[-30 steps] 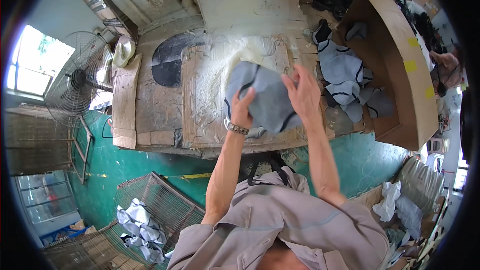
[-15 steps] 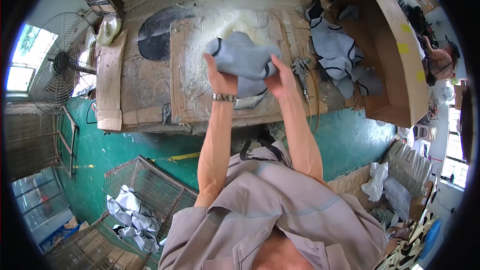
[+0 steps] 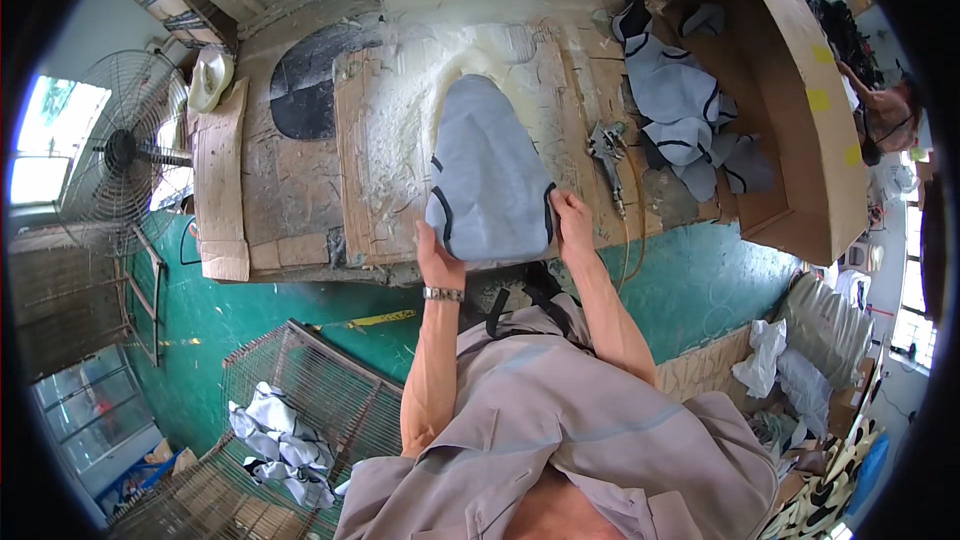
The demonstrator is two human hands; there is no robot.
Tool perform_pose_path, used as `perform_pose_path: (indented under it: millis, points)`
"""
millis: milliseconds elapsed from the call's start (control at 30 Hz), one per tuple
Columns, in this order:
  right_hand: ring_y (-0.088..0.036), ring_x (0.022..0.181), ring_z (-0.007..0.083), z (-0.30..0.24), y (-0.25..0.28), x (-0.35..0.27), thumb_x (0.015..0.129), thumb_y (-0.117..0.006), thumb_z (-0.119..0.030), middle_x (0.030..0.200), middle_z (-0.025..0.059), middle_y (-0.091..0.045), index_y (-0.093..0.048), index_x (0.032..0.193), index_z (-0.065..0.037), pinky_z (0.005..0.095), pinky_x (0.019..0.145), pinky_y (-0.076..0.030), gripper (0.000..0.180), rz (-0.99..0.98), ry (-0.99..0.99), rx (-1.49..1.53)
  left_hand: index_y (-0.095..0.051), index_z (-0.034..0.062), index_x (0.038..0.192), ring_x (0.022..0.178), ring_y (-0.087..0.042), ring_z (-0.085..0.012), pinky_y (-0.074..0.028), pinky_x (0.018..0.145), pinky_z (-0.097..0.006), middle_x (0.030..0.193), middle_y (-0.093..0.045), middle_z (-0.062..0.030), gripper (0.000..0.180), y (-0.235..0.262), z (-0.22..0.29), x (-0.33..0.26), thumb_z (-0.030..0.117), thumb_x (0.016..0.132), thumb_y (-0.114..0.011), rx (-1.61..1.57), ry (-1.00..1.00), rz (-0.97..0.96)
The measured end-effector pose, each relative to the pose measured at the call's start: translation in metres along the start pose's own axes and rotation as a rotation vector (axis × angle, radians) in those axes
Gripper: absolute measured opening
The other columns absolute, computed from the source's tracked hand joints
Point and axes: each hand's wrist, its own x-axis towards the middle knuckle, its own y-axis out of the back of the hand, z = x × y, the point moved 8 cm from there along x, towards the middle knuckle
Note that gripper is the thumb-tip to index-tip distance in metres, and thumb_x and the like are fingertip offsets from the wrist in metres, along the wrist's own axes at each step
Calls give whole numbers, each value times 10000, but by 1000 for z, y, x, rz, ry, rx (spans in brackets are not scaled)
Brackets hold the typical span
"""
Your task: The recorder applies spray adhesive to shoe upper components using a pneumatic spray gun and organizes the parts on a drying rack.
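A grey fabric piece with black edging point(image 3: 490, 165) lies spread over a cardboard sheet crusted with pale residue point(image 3: 385, 130). Its rounded end points away from me and its wide end is at the table's near edge. My left hand point(image 3: 438, 258), with a bracelet at the wrist, pinches the near left corner. The near right side is gripped by my right hand point(image 3: 572, 225), fingers closed at the black edging. Fingers beneath the fabric are partly hidden. To the right of the piece lies a spray gun point(image 3: 607, 148) with a thin hose.
More grey pieces point(image 3: 675, 90) lie at the right, partly inside a big cardboard box point(image 3: 800, 170). A wire rack point(image 3: 340, 400) holds several similar pieces at lower left. A fan point(image 3: 122, 148) stands at the left. Another person point(image 3: 890, 118) is at far right.
The grey piece, bunched and raised between my hands before, now lies opened out flat on the cardboard. Both hands have come down nearer to me, still holding it.
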Motion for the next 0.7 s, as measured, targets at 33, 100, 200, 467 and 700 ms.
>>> perform_pose_path:
  millis: [33,100,200,467,700]
  points:
    - [-610,832,94,-3,-14,7,1002,-702,-207,928,-22,-707,-738,1049,-19,287,755,-486,197,-12,-7,11,-639,23,1299,1225,-621,-201,-488,1062,-371,1303,-677,-74,450,22,15,19,391,1040,-658,-7,-65,45]
    - [-661,788,165,-27,-36,26,962,-735,-229,865,35,-734,-747,998,-22,334,723,-508,210,60,188,-288,-669,35,1203,1130,-641,-178,-511,991,-342,1201,-700,-54,355,48,34,48,336,1019,-703,148,-183,120]
    - [-700,751,290,-49,-47,52,906,-761,-244,811,135,-733,-743,930,-34,398,693,-525,212,198,399,-572,-710,30,977,865,-657,-145,-537,798,-291,950,-727,-15,200,34,24,85,216,971,-784,316,-257,206]
    - [-712,857,403,-43,-48,105,916,-693,-284,871,187,-734,-707,915,-66,520,763,-545,219,310,257,-825,-725,-3,984,755,-623,-158,-511,713,-343,806,-700,-85,421,31,49,123,402,909,-815,1319,-627,489]
    - [-632,1061,423,-129,54,98,916,-701,-340,1125,244,-655,-621,1230,-11,505,930,-502,462,582,631,-812,-709,27,1121,798,-617,-174,-509,733,-354,895,-673,-69,489,39,65,101,457,909,-805,1207,-610,595]
